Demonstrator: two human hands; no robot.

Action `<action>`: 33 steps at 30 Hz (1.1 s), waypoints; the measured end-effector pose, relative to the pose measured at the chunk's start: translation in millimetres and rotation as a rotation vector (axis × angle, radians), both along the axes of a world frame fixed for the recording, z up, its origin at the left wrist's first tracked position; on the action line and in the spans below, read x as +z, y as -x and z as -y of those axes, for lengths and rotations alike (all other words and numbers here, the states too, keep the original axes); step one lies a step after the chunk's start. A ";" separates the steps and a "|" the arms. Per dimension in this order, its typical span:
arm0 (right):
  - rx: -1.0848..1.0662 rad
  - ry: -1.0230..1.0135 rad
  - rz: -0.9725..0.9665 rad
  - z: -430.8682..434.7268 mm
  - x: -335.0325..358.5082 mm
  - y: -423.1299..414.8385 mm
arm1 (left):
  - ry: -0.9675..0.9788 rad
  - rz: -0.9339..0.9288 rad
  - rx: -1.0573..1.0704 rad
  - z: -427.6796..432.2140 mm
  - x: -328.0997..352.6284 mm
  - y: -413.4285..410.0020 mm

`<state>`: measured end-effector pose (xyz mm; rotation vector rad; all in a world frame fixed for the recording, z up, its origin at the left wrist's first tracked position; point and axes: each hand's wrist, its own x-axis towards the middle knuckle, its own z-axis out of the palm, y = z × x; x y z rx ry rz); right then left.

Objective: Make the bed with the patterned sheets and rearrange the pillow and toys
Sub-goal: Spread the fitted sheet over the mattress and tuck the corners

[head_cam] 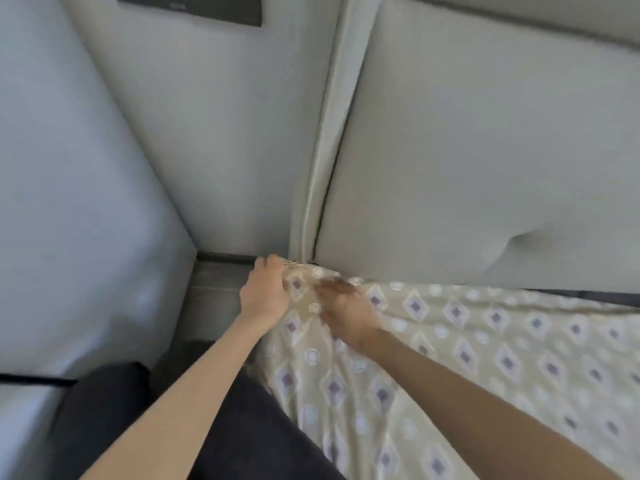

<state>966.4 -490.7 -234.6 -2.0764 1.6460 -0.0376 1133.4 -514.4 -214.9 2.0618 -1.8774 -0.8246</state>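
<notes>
Head-worn view, steeply downward, close over bed corner (304, 271)

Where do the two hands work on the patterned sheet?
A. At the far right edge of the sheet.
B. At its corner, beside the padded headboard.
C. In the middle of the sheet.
B: the left hand and the right hand meet on the bunched corner of the patterned sheet, just below the padded headboard.

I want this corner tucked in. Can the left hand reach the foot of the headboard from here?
Probably yes: the left hand grips the sheet corner right beside the lower edge of the headboard, with nothing between them.
</notes>
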 end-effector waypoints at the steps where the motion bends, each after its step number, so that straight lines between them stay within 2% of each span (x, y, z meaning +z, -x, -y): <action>1: -0.009 0.049 0.050 -4.1 2.1 10.2 | 0.022 0.012 0.003 -6.2 2.2 2.8; 4: -0.198 0.206 0.060 -11.7 14.5 50.3 | 0.094 0.012 -0.071 -21.3 9.0 18.3; 6: -0.210 0.252 -0.120 -13.8 18.9 79.8 | 0.118 0.020 -0.177 -23.5 11.0 31.5; 8: -0.201 0.220 -0.276 -19.8 16.5 107.3 | 0.122 0.057 -0.288 -23.3 13.4 49.4; 12: -0.356 0.041 -0.317 -23.9 17.0 128.9 | 0.089 0.150 -0.389 -22.5 13.4 78.2; 17: -0.291 -0.101 -0.446 -12.3 27.2 120.8 | 0.086 0.358 -0.509 -22.4 11.6 92.5; 22: -0.126 0.042 -0.534 -13.6 38.3 128.0 | 0.088 0.429 -0.584 -26.4 10.7 86.3; 25: 0.012 0.050 -0.481 -16.0 43.3 136.0 | 0.154 0.483 -0.608 -28.5 10.8 86.8; 27: 0.017 -0.015 -0.343 -20.4 46.1 140.2 | 0.226 0.510 -0.636 -27.2 10.8 88.4; 30: -0.026 -0.183 -0.195 -21.9 53.5 144.5 | 0.286 0.568 -0.707 -23.9 16.0 90.3; 33: -0.179 -0.281 -0.032 -13.5 64.3 150.9 | 0.264 0.576 -0.732 -21.3 21.3 91.3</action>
